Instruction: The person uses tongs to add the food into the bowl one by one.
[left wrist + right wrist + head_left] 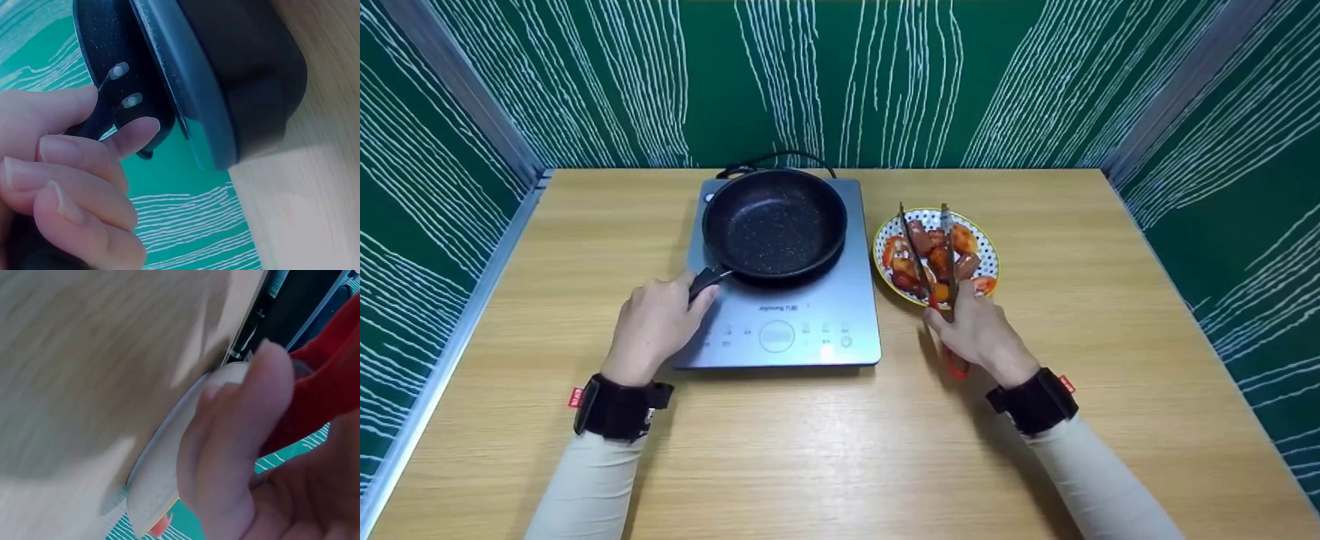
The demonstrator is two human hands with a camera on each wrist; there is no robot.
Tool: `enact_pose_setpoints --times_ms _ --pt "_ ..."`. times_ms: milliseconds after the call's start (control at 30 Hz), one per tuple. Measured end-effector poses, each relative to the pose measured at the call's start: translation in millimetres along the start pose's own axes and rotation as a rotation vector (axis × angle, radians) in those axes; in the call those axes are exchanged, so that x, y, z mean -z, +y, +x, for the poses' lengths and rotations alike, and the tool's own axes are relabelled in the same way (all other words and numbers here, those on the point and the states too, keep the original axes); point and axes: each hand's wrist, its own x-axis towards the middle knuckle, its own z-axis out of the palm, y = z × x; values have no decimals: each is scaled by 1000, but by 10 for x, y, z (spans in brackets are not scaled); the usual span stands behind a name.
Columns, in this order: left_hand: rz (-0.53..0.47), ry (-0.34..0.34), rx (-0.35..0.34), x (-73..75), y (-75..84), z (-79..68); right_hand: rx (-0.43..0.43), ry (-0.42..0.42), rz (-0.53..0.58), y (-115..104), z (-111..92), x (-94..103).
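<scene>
My left hand (658, 322) grips the black handle (709, 283) of a dark frying pan (776, 225), which sits on a silver induction cooker (840, 322). In the left wrist view the thumb and forefinger close around that handle near its two rivets. My right hand (979, 330) holds a pair of tongs (949, 247) with red handles, their metal arms spread apart. Beneath the tongs is a dotted plate (992, 255) with a yellow rim, bearing several reddish-brown food pieces (939, 262). Whether the tong tips touch any food I cannot tell. The pan's inside shows nothing but its speckled surface.
A black cord (795, 154) runs behind the cooker at the table's far side. The wooden table (840, 450) stretches across the front, with green walls (840, 82) marked by white lines at the back and both sides.
</scene>
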Motion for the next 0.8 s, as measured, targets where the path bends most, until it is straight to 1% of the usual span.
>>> enact_pose_setpoints --times_ms 67,133,300,433,533,633,667,800 --pt "-1 0 -2 -3 1 2 0 -9 8 31 -9 44" --pt "-2 -1 -1 -4 2 5 20 1 -9 75 -23 97" --pt "-1 -5 6 -5 1 9 96 41 -125 210 -62 265" --pt "2 2 5 -7 0 2 143 37 -202 318 -83 411" --pt "1 6 3 -7 2 -4 129 17 -222 380 -88 501" --pt "-6 1 4 -5 3 -5 100 21 -255 420 -72 559" --pt "-9 -1 5 -4 3 -5 90 30 -270 426 -63 569" --pt "-14 -8 10 -7 0 -4 90 109 -347 442 -10 576"
